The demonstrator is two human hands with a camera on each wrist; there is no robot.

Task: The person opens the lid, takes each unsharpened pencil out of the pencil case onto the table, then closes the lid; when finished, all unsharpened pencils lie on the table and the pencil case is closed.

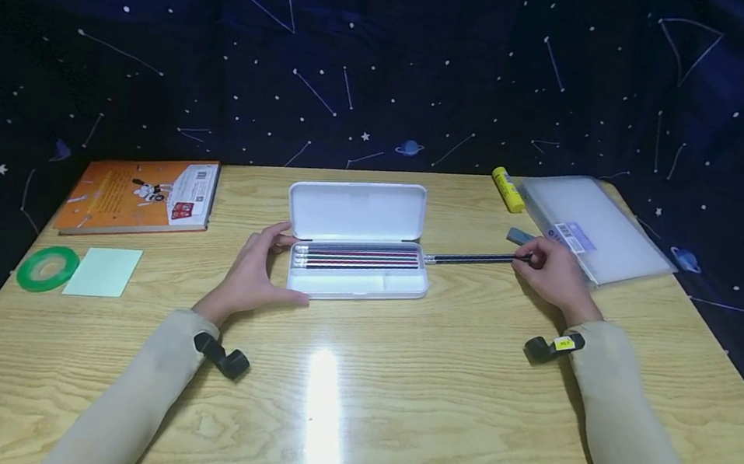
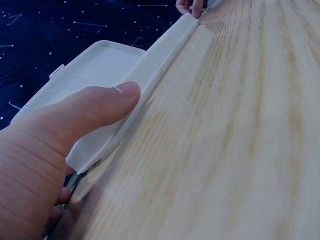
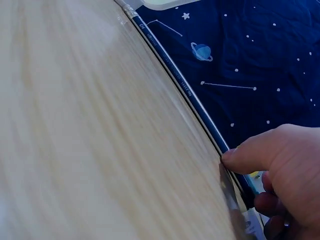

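Observation:
A white pencil case (image 1: 335,284) lies with its lid (image 1: 356,213) raised at the back. Several striped pencils (image 1: 361,257) lie side by side in its rear part, eraser ends to the left. My left hand (image 1: 248,275) grips the case's left end, its thumb (image 2: 107,104) on the front wall and its fingers around the back corner, partly hidden. To the right, my right hand (image 1: 558,276) pinches a dark pencil (image 1: 470,260) near its far end. That pencil's eraser end points left, at the case's right side. Just behind this hand is a blue-grey block (image 1: 519,236).
An orange book (image 1: 119,191), a roll of green tape (image 1: 48,268) and pale green paper (image 1: 103,273) lie at the left. On the back right are a yellow glue stick (image 1: 508,189) and a clear plastic folder (image 1: 615,229). Dark starry cloth (image 1: 393,70) hangs behind the table.

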